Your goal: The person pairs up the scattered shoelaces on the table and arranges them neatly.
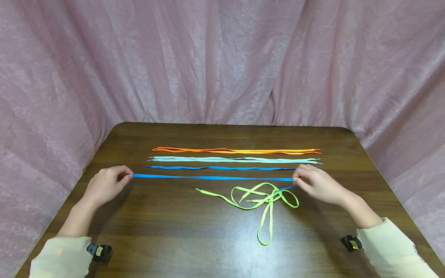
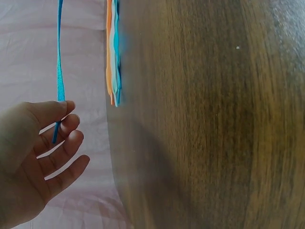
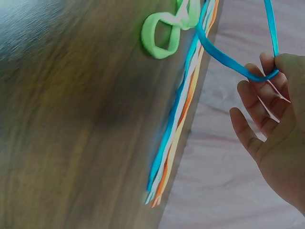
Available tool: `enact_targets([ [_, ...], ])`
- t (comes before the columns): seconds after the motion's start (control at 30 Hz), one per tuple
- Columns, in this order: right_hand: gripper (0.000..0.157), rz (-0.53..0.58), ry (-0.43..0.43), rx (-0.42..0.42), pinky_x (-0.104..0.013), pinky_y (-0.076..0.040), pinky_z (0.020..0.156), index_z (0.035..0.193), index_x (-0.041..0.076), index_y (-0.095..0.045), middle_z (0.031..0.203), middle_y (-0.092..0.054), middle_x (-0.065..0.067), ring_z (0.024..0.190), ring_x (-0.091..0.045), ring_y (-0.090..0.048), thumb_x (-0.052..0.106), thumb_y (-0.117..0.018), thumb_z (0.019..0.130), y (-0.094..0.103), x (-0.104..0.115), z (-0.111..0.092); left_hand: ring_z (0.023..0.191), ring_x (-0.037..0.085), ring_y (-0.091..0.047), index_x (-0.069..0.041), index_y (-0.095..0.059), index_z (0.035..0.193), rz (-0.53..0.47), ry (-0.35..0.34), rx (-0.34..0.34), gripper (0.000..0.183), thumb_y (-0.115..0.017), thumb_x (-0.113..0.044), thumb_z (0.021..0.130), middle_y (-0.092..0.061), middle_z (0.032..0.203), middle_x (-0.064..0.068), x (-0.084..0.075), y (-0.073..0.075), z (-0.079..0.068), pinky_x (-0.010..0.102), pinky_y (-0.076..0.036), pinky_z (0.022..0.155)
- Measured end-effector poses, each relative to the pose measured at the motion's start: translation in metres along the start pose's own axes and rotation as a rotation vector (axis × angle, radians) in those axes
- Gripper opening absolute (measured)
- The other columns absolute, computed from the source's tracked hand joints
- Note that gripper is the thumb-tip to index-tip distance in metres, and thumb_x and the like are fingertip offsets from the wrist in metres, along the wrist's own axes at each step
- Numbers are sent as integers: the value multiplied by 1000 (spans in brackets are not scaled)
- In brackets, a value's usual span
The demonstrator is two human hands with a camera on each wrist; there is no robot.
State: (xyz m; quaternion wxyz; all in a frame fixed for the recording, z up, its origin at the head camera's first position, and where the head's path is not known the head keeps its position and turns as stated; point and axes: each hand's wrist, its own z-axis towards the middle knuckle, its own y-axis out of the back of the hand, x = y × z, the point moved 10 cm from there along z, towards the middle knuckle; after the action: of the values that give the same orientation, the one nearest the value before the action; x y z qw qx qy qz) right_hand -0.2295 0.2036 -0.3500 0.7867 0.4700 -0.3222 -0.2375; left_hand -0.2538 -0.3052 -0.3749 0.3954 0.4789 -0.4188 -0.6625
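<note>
A flat blue shoelace [image 1: 208, 177] is stretched taut between the two hands, above the table. My left hand [image 1: 107, 183] pinches it near one end between thumb and forefinger; its tip [image 2: 55, 133] pokes out below them in the left wrist view. With thumb and forefinger my right hand [image 1: 318, 183] pinches the lace farther along. From there a slack length [image 3: 224, 59] bends back toward a loose yellow-green shoelace [image 1: 267, 220], which lies looped on the table. Just beyond the taut lace, another blue shoelace [image 1: 222, 167] lies straight across the tabletop.
Light-teal shoelaces [image 1: 222, 159] lie straight behind the blue one, and orange shoelaces [image 1: 236, 151] lie farthest back, all roughly parallel. The brown wooden table [image 1: 167, 239] has rounded far corners. Pink curtains [image 1: 208, 61] hang around its back and sides.
</note>
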Motion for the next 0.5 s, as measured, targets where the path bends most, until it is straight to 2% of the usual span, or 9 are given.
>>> enact_targets([
  [0.2,21,-31,-40,-10,-18,-39,68,79,22,-57,80,-52,18,75,1,-46,2,-63,82,2,-16,-13,64,17,-54,-16,-67,86,13,-3,-10,5,-63,-16,84,-63,75,0,2,0,2,33,-37,49],
  [0.5,19,-98,-92,-13,-26,-42,68,81,22,-59,80,-55,16,77,-2,-49,4,-64,82,5,-41,-30,61,18,-52,-15,-68,86,27,-12,-14,6,-62,-15,84,-63,72,0,5,-1,4,32,-34,47],
])
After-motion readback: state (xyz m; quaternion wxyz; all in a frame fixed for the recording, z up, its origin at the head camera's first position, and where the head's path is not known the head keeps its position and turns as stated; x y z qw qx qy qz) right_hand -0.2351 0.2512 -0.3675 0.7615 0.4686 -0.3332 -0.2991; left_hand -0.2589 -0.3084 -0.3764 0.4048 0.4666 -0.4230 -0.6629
